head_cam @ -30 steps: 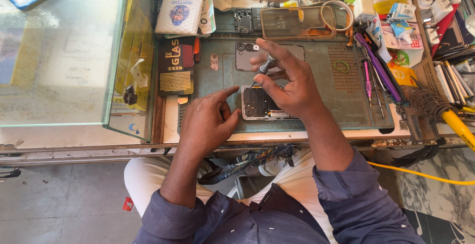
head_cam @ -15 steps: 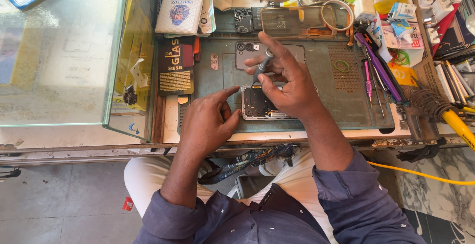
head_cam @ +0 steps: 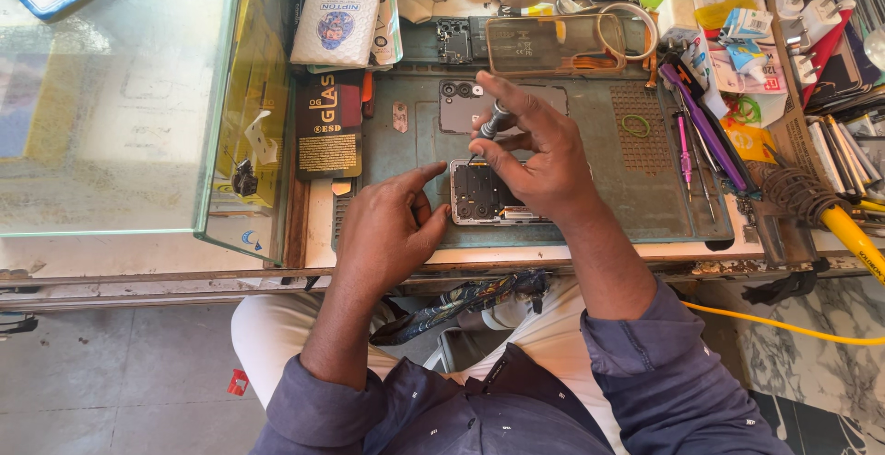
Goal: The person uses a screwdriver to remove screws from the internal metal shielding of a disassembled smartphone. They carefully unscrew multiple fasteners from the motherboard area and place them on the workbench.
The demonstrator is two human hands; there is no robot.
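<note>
An opened phone (head_cam: pixel 484 194) with its back off lies on a grey-green work mat (head_cam: pixel 599 155). My right hand (head_cam: pixel 539 155) holds a small screwdriver (head_cam: pixel 491 124) upright, its tip down at the phone's upper left corner. My left hand (head_cam: pixel 392 224) rests on the mat at the phone's left edge, with the index finger stretched to the phone's top corner. The phone's grey back cover (head_cam: pixel 458 105) with camera holes lies just beyond it.
A glass counter top (head_cam: pixel 120 95) stands at the left. A black packet (head_cam: pixel 328 130) lies beside the mat. Tweezers and pink and purple tools (head_cam: pixel 696 132) lie at the mat's right edge. Boxes, tape rolls and a clear case (head_cam: pixel 544 42) crowd the back. A yellow cable (head_cam: pixel 784 326) runs at the right.
My right hand has shifted slightly, turning the screwdriver at the phone's corner. The left hand has stayed at the phone's left edge.
</note>
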